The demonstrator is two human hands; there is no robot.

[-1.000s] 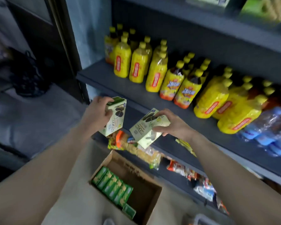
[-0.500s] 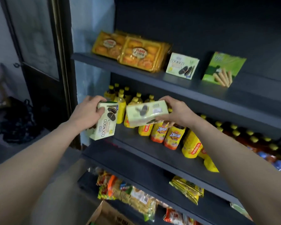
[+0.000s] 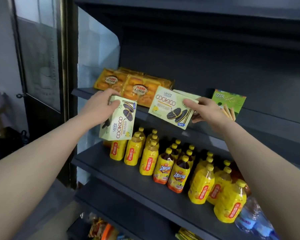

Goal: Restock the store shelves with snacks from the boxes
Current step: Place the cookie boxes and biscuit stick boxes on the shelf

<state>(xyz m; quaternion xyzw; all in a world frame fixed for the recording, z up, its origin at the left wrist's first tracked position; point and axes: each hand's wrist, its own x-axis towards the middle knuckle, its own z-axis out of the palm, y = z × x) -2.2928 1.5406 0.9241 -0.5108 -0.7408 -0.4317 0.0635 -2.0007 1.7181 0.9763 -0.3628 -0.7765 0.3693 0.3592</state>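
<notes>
Left hand (image 3: pixel 100 105) at centre-left of the frame, fingers wrapped over the top of a Cookico box (image 3: pixel 119 120) that hangs on end, clear of any shelf. Right hand (image 3: pixel 205 110) just right of centre, thumb on the front and fingers behind a second Cookico box (image 3: pixel 171 108), held face-out and tilted at the lip of the upper shelf (image 3: pixel 260 116). Hard to tell whether its bottom edge touches the shelf yet. Looks like another box of the same kind (image 3: pixel 186 94) tucked right behind it, mostly hidden. Orange cake packs (image 3: pixel 139 89) to the left on that shelf, a green biscuit-stick box (image 3: pixel 229 103) to the right, so the gap between them seems to be the cookie slot. Yellow drink bottles (image 3: pixel 163 163) on the shelf below, snack bags at the bottom edge. So, mid-placing step, probably: next move calls for sliding the right box back in front of its twin and letting go, then swinging the left box upright-to-landscape and setting it alongside. Tight-ish gap, so worth not nudging the cake packs.
</notes>
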